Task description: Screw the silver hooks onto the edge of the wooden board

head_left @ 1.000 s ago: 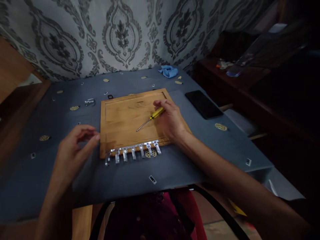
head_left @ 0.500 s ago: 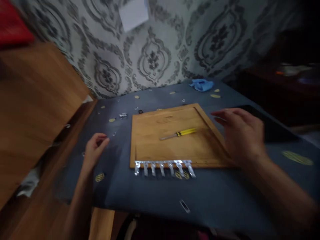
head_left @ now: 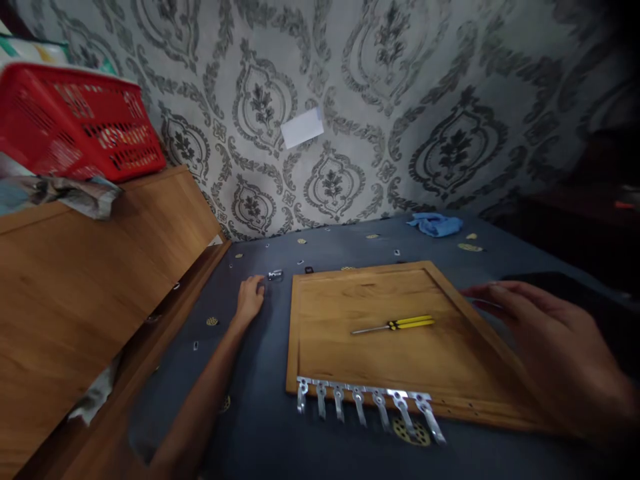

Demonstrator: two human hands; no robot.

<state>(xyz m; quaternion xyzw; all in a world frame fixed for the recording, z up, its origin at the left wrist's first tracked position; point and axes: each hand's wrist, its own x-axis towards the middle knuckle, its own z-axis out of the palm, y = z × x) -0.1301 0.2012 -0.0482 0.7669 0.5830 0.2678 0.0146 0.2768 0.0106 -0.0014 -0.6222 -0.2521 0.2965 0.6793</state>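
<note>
My left hand (head_left: 250, 298) is stretched over the cloth, fingers loosely bent and holding nothing visible. Its fingertips are close to a small shiny item (head_left: 275, 275), too small to make out. My right hand (head_left: 555, 333) hovers by the right edge of a wooden board (head_left: 345, 353), fingers half curled with a gap at the thumb; I see nothing held. On the board lies a screwdriver (head_left: 413, 323) with a yellow and black handle, its shaft pointing left. A metal hook rail (head_left: 367, 392) with several hooks rests along the board's front edge, hooks hanging over it.
Grey patterned cloth (head_left: 260, 400) covers the table. At the back right lies a crumpled blue cloth (head_left: 437, 225). A small black piece (head_left: 309, 270) sits behind the board. On the left, a red basket (head_left: 90, 120) stands on a wooden cabinet (head_left: 125, 247). Patterned wallpaper backs the table.
My left hand has moved forward to the shiny item. The view has tilted up, bringing the basket into sight. My right hand stays by the board's right edge.
</note>
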